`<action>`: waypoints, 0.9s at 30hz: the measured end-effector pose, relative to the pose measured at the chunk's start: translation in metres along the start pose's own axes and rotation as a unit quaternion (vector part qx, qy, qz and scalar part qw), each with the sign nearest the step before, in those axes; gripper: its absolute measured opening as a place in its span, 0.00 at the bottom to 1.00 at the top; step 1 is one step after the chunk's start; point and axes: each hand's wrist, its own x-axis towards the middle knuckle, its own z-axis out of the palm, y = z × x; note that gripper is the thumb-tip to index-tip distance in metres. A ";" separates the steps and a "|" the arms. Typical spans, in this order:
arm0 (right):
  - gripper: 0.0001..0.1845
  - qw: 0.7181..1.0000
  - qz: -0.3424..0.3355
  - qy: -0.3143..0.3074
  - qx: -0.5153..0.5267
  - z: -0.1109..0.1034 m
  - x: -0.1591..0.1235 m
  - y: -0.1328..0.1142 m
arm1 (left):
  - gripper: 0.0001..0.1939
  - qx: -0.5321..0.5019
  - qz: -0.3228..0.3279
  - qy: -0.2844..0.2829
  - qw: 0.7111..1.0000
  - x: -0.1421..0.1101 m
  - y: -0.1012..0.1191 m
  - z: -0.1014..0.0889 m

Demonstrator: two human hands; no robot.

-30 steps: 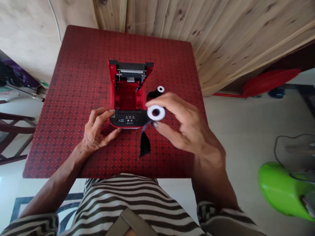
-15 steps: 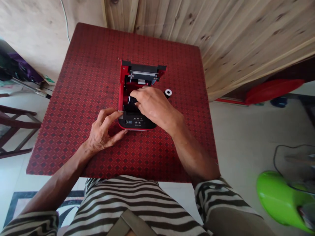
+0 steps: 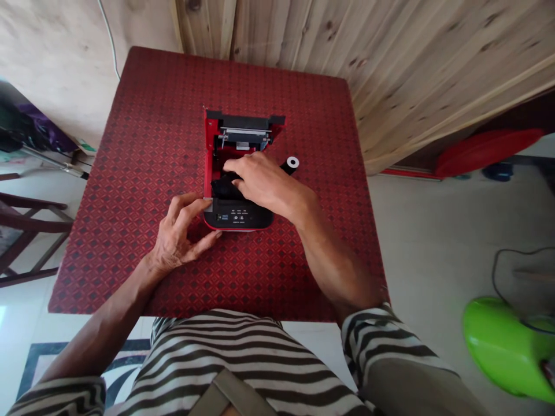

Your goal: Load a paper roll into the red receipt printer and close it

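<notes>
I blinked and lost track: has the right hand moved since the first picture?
Yes: judged against the table, the right hand has moved left and forward, to the open red device.

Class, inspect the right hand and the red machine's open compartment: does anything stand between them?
Nothing visible: the right hand reaches into the open compartment, fingers at black material; the raised lid stands behind.

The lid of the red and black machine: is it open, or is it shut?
Open. The lid stands raised at the back of the machine, its inner metal parts show, and the right hand reaches inside.
</notes>
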 end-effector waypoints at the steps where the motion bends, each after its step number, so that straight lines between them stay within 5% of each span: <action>1: 0.20 1.000 -0.014 0.010 0.022 -0.001 -0.005 0.002 | 0.34 -0.001 0.000 -0.002 1.000 0.000 0.000 -0.001; 7: 0.31 0.962 -0.191 0.080 0.180 -0.002 -0.040 0.018 | 0.35 -0.078 -0.051 -0.012 0.996 0.007 0.004 -0.016; 13: 0.07 0.947 -0.167 0.218 0.168 0.018 -0.045 0.018 | 0.32 -0.048 -0.029 0.018 0.998 0.083 0.000 -0.037; 19: 0.07 0.943 -0.168 0.288 0.022 0.028 -0.053 -0.003 | 0.37 -0.026 -0.017 -0.047 0.998 0.154 -0.032 -0.020; 23: 0.16 0.927 -0.162 0.331 -0.073 0.032 -0.058 -0.014 | 0.32 -0.043 -0.042 -0.086 0.994 0.149 -0.026 -0.018; 27: 0.17 0.916 -0.159 0.361 -0.077 0.045 -0.067 -0.018 | 0.25 -0.044 0.007 -0.101 0.994 0.121 -0.004 -0.028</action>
